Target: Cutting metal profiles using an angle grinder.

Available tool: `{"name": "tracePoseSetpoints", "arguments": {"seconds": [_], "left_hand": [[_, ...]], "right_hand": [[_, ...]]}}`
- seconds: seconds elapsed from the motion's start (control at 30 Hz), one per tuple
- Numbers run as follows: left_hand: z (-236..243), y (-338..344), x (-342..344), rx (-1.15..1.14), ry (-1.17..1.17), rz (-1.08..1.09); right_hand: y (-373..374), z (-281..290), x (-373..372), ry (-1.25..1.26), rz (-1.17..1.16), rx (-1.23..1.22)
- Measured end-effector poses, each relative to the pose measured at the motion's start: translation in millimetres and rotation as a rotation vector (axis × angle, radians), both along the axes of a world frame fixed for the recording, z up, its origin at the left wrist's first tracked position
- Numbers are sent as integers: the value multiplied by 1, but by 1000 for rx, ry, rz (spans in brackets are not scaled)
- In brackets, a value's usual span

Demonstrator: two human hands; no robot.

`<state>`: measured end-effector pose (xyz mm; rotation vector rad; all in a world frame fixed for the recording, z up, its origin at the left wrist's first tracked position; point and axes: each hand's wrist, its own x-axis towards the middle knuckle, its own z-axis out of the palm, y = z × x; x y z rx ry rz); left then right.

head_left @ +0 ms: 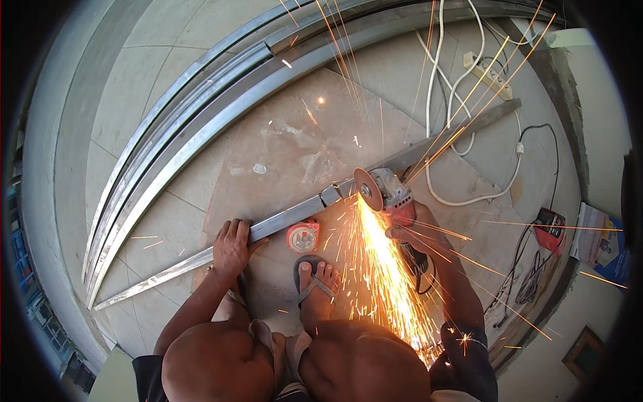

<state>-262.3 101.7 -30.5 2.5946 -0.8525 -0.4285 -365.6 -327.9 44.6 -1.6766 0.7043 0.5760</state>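
My right hand is wrapped round a red-and-grey angle grinder. Its brown cutting disc stands at a grey metal bar, where sparks pour down toward my knees and some fly up and to the right. The bar lies slantwise across the floor; two dark breaks show in it just left of the disc. To the left, my left hand presses on the bar with its fingers round it. A red-and-white tape measure lies below the bar, between my left hand and the sparks.
My sandalled foot is just below the tape measure. Several long metal profiles curve across the upper left. At the upper right are a power strip and a looped white cable. A red-and-black device with dark leads lies at the right.
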Motion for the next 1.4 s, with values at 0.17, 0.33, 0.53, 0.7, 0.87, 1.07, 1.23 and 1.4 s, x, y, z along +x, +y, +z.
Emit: {"name": "tracePoseSetpoints", "arguments": {"seconds": [0.17, 0.33, 0.53, 0.7, 0.87, 1.07, 1.23, 1.4], "left_hand": [[2, 2, 0, -4, 0, 8], [6, -7, 3, -8, 6, 9], [5, -2, 0, 27, 11, 20], [1, -2, -1, 15, 12, 20], [1, -1, -1, -2, 9, 24], [5, -2, 1, -9, 18, 14], [2, -1, 1, 8, 22, 10], [4, -1, 2, 8, 32, 17]], "right_hand": [[4, 3, 4, -1, -59, 94], [-1, 8, 4, 25, -18, -16], [11, 17, 15, 73, -15, -44], [6, -2, 0, 44, -110, 47], [11, 12, 10, 34, -153, 127], [6, 3, 2, -4, -43, -36], [4, -2, 0, -41, -12, -40], [5, 1, 4, -39, -21, -19]]}}
